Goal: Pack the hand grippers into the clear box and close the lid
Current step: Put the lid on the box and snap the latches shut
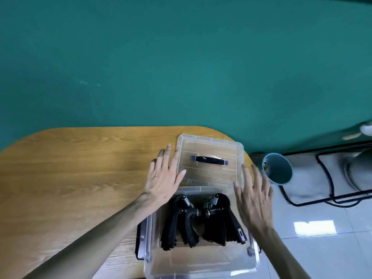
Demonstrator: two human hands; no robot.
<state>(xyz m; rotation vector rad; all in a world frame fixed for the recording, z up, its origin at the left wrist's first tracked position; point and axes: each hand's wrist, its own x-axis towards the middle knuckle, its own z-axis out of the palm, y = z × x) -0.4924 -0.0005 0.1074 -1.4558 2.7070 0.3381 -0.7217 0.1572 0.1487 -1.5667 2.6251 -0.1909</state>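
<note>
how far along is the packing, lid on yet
Packing looks done: the black hand grippers lie inside the clear box. The lid is not on yet; it lies on the table behind the box. The left hand and right hand flank it, fingers spread. Left: lift it on and close it.

Likely office or workroom: wooden table (70,168), teal wall (181,57), tiled floor (322,248), waste bin (278,170).

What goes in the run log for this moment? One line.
hand grippers in clear box | lid off, behind | left hand, right hand open beside lid
</note>
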